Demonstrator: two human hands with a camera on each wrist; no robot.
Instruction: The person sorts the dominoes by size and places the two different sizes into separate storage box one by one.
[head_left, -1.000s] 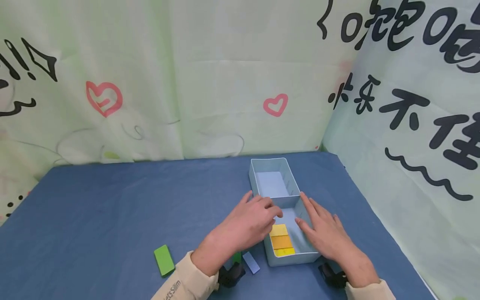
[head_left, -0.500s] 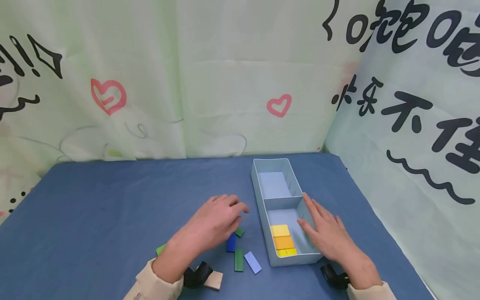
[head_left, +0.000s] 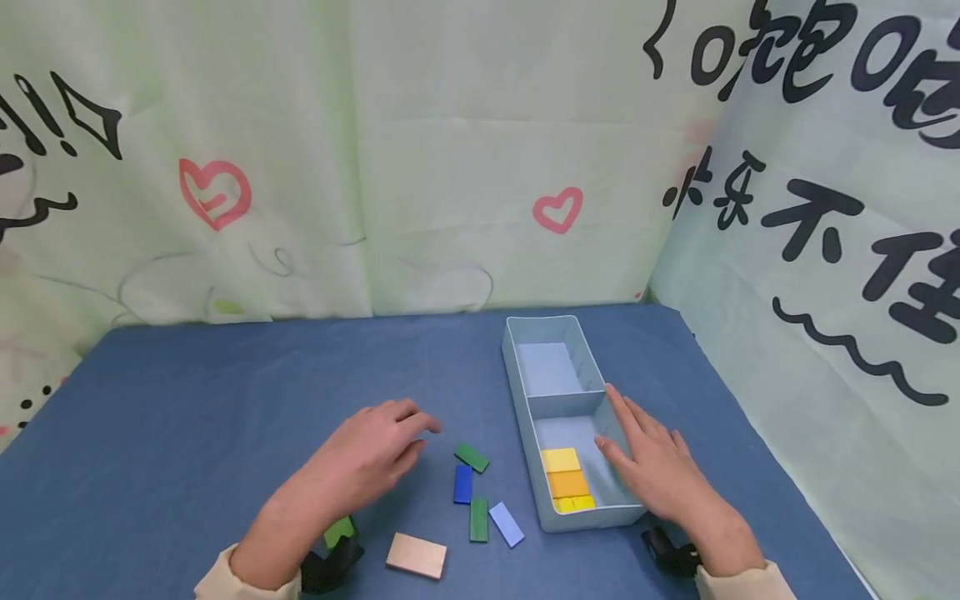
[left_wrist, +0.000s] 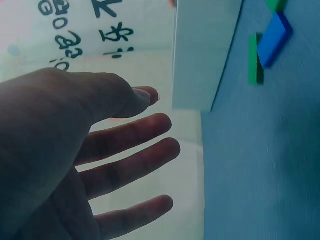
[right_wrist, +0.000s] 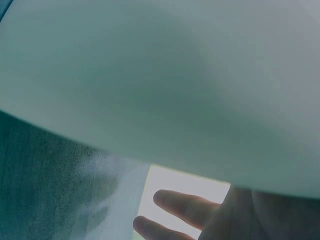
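My left hand [head_left: 367, 454] hovers over the blue cloth, holding nothing, its fingers loosely bent; the left wrist view shows the fingers [left_wrist: 135, 157] spread apart. Right of it lie a dark green block [head_left: 472, 458], a blue block [head_left: 463, 484], a second dark green block [head_left: 478, 521] and a light blue block [head_left: 507, 525]. My right hand [head_left: 660, 462] rests along the right wall of a pale blue two-part box [head_left: 549, 367], with the thumb over its inside. In the near compartment sit a pale yellow block [head_left: 561, 460], an orange block [head_left: 567, 484] and bright yellow [head_left: 573, 504] pieces.
A wooden block [head_left: 417, 556] lies near the front. My left wrist partly covers a light green block [head_left: 340, 532]. Behind the table [head_left: 225, 417] hangs a printed cloth [head_left: 435, 167], with another on the right side.
My left hand has moved left, away from above the box and past the loose blocks, uncovering them and the wooden block. The right hand stays at the box wall.
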